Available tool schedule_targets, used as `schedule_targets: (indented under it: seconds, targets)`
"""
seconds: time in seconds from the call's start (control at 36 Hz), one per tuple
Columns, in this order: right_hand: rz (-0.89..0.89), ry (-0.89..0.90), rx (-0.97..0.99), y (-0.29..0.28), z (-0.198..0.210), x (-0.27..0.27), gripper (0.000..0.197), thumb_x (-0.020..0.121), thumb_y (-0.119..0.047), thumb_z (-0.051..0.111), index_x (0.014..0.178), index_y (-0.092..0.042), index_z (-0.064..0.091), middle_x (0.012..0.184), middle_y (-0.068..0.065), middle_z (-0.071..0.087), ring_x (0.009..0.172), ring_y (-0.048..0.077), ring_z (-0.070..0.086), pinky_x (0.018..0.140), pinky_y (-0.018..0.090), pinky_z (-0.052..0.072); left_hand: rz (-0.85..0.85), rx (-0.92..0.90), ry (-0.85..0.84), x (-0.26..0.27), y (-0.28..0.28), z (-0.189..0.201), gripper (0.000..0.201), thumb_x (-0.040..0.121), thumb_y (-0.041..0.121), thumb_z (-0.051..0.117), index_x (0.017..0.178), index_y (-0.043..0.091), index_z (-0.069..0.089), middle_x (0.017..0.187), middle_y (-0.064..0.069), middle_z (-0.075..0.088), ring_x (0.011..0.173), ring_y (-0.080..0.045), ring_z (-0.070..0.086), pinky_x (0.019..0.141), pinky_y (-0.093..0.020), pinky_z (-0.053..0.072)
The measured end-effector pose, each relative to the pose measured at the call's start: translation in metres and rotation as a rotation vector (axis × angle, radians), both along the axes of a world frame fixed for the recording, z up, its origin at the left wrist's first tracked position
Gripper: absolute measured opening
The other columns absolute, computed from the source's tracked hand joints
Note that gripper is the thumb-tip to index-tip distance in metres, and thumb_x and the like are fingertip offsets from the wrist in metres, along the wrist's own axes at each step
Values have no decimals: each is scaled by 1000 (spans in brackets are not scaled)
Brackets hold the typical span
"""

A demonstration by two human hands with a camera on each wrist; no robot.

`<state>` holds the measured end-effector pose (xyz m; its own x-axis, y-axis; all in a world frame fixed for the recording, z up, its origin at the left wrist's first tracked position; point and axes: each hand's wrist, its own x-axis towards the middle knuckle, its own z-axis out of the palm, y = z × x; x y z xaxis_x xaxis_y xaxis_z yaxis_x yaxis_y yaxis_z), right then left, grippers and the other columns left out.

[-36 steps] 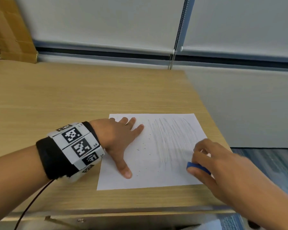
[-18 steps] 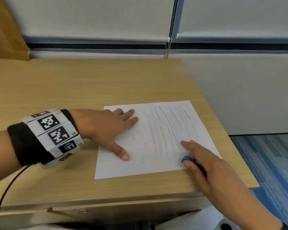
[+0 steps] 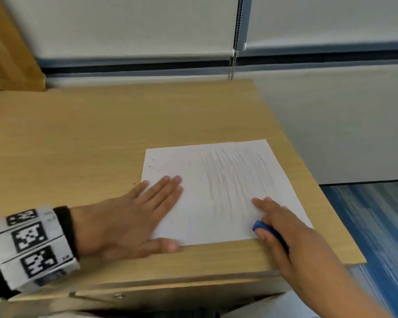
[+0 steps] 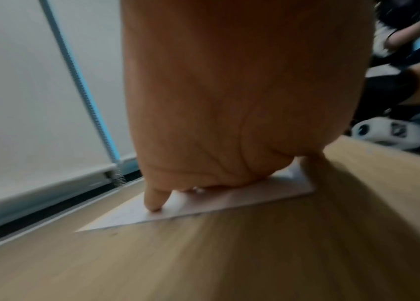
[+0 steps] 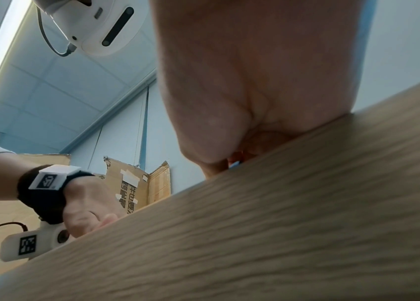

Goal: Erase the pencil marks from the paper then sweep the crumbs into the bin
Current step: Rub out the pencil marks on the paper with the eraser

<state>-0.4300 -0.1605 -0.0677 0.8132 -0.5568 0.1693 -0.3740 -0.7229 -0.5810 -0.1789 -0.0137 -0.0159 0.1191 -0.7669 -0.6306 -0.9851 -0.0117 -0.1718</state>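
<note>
A white sheet of paper with grey pencil strokes on its right half lies at the near right corner of the wooden desk. My left hand lies flat on the sheet's left part, fingers straight, thumb along the near edge. My right hand holds a blue eraser at the sheet's near right corner, with the forefinger stretched onto the paper. A few dark crumbs dot the sheet's far left corner. In the left wrist view the paper lies under my fingers. No bin is in view.
The desk's right edge and near edge drop to a blue floor. A cardboard box stands at the back left. Window blinds with a bead chain run behind the desk.
My left hand slid back toward the sheet's near left corner and flattened out. My right hand with the eraser stayed at the near right corner. The head view shifted.
</note>
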Motion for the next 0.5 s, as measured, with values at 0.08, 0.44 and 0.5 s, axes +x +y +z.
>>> schedule_targets:
  seconds: [0.08, 0.44, 0.5]
  targets:
    - [15, -50, 6, -1, -3, 0, 49, 85, -64, 26, 122, -43, 49, 122, -65, 16, 122, -32, 17, 106, 4, 18, 93, -7, -10, 6, 1, 7, 99, 66, 87, -18, 131, 19, -50, 141, 0, -55, 133, -11, -46, 120, -35, -13]
    - [-28, -85, -73, -1, -9, 1, 53, 88, -61, 29, 124, -33, 57, 125, -45, 28, 127, -5, 35, 102, 29, 36, 71, -37, 117, -7, -13, 4, 87, 79, 76, -11, 136, 20, -46, 142, 3, -54, 132, -7, -47, 118, -39, -17]
    - [-30, -101, -113, -2, -9, 1, 49, 90, -57, 30, 118, -30, 59, 125, -43, 28, 125, -6, 33, 100, 33, 36, 177, -39, 89, 8, -14, 7, 93, 73, 80, -17, 138, 18, -44, 144, 1, -52, 133, -9, -45, 119, -35, -16]
